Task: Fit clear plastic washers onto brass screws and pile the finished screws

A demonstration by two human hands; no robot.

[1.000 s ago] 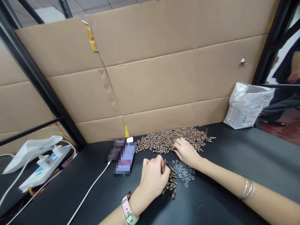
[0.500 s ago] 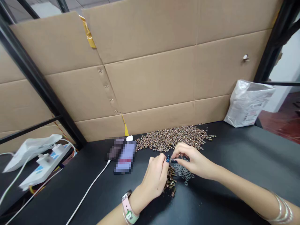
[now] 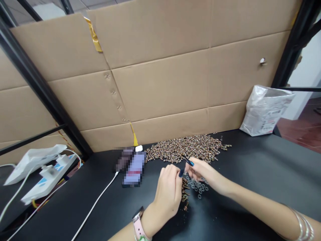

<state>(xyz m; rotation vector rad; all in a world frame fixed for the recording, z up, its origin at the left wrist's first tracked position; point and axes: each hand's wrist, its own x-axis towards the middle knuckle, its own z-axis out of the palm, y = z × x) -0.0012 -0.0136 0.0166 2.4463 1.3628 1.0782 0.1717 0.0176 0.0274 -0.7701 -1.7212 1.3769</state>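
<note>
My left hand [image 3: 167, 189] is closed, thumb pressed to the fingers, at the left edge of a small heap of brass-coloured screws [image 3: 185, 195]. Whatever it pinches is hidden behind the fingers. Just right of it, my right hand [image 3: 207, 174] hovers over a scatter of grey ring washers [image 3: 198, 187], its dark-nailed fingers curled in. Anything between those fingertips is too small to make out. Behind both hands spreads a large pile of similar small screws [image 3: 180, 149].
Left of the hands lie two pixelated flat devices [image 3: 134, 170], a white cable [image 3: 96, 201] and a small white case [image 3: 138, 148]. A power strip [image 3: 48, 177] is at far left. A plastic bag [image 3: 265, 112] stands back right before a cardboard wall [image 3: 160, 90].
My right hand has drawn slightly away from the left fingertips and turned, curling its fingers over the washers. My left hand has shifted slightly and stays closed.
</note>
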